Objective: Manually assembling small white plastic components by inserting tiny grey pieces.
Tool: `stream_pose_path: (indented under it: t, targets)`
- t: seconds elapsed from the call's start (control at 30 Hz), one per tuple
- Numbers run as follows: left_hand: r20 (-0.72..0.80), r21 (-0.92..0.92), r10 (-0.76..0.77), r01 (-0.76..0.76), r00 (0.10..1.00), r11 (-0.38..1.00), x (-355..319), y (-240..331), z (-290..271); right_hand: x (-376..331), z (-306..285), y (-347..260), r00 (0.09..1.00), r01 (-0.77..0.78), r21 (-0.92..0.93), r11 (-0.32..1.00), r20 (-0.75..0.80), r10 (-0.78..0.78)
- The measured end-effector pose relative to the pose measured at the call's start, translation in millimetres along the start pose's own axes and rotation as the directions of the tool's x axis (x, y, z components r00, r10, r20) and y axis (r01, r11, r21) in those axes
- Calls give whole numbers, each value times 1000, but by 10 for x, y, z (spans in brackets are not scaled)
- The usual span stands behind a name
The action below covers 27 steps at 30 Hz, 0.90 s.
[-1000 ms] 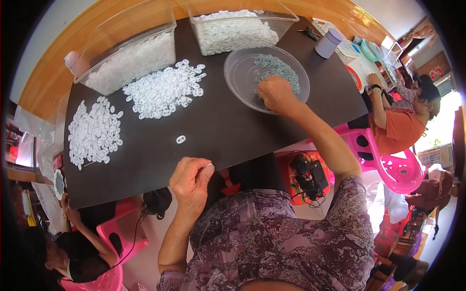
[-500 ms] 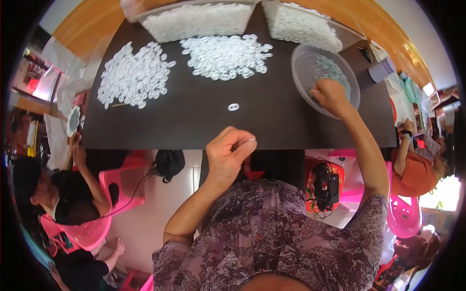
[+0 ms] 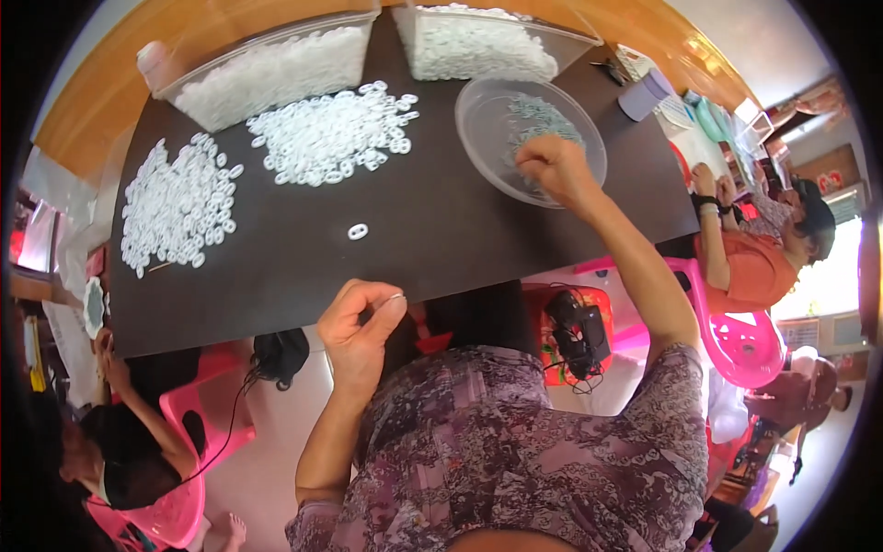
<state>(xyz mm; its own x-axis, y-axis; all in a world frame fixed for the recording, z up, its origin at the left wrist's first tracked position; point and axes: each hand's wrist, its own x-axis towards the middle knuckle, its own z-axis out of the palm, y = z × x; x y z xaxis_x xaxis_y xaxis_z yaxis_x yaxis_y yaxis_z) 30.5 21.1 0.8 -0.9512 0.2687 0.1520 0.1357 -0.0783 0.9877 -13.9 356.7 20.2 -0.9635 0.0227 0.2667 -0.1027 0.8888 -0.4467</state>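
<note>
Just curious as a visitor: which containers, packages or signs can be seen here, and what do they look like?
Clear plastic tub: table's far left, rectangular, full of white rings.
Second clear tub: far centre, same filling.
Clear round bowl: under right hand.
Lilac box: far right corner.

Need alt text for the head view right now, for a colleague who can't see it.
The right hand reaches into a clear bowl of small pale pieces on a dark table, while the left hand pinches a small ring at the near edge. Heaps of white rings and two clear bins lie beyond.
</note>
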Motion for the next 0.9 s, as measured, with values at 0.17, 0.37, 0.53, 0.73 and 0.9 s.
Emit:
stream_pose_path:
  t: [0.17, 0.37, 0.53, 0.73, 0.9]
  targets:
    - [-10, -48, -26, 25, 1000, 999, 13, -22, 42, -63, 4, 11, 998, 56, -117, 992, -20, -59]
    - [-17, -39, -20, 19, 1000, 999, 0, -35, 43, 35, 83, 3, 981, 189, -121, 975, -17, -192]
    - [-25, -15, -21, 21, 999, 1000, -3, -53, 51, 146, 168, -154, 970, 230, -132, 964, -42, -238]
    - [-30, -32, -21, 20, 999, 999, 0, -69, 46, 280, 312, -95, 964, 267, -160, 950, 46, -263]
    - [-26, -51, -7, 6, 1000, 999, 19, -84, 52, 322, 289, -107, 949, 315, -168, 934, 68, -307]
